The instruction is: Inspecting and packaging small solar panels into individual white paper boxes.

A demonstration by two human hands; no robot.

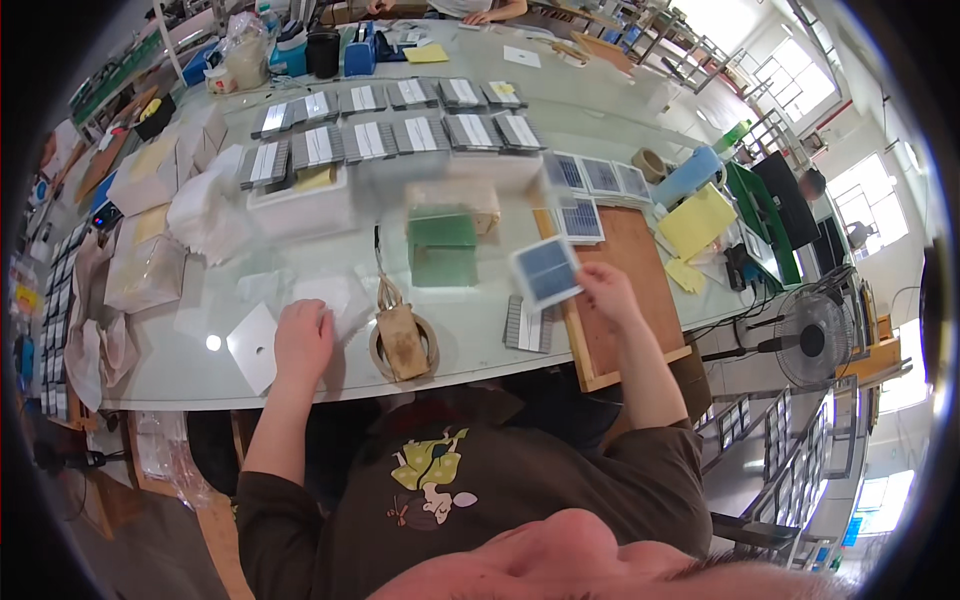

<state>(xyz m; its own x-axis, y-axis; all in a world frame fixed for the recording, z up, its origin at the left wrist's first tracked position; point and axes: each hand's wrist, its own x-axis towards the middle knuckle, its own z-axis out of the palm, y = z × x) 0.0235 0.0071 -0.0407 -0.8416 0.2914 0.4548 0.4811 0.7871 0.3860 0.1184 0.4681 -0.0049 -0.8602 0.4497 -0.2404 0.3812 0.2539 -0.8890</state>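
My right hand (608,292) pinches the right edge of a small blue solar panel (548,273) with a white frame, holding it tilted above the table. My left hand (304,342) rests low over the table with its fingers curled together; what they hold, if anything, is hidden. Beside it lies a white square plate (252,348) with a small dark hole. Thin whitish film (343,303) shows just past the fingers. Between my hands a worn wooden block tool (401,343) sits on a tape roll (431,362). A stack of grey strips (527,326) lies below the panel.
Bundled grey-strip stacks (370,140) stand in two rows farther back. Several framed panels (580,219) lie beside a wooden tray (630,255). A green block (443,252) occupies the middle. White boxes (145,262) line the left; a fan (812,340) stands right. A person's hand (480,17) shows across the table.
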